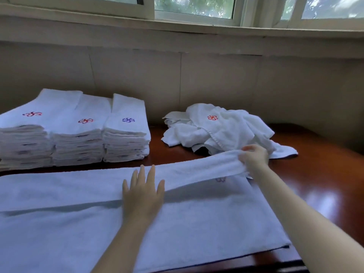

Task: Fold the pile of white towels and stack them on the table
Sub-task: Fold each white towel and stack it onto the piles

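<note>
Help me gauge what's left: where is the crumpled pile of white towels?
In the head view, the crumpled pile of white towels lies back-right on the dark wooden table, just beyond the right hand, right of three folded stacks.

A glossy reddish-brown wooden tabletop (pixel 325 174) stands against a beige panelled wall (pixel 216 79). Above a deep pale ledge (pixel 177 30) run white-framed sliding windows (pixel 195 6), green leaves (pixel 197 2) blurred beyond the glass. Soft daylight shines on the wood at the right.
</note>
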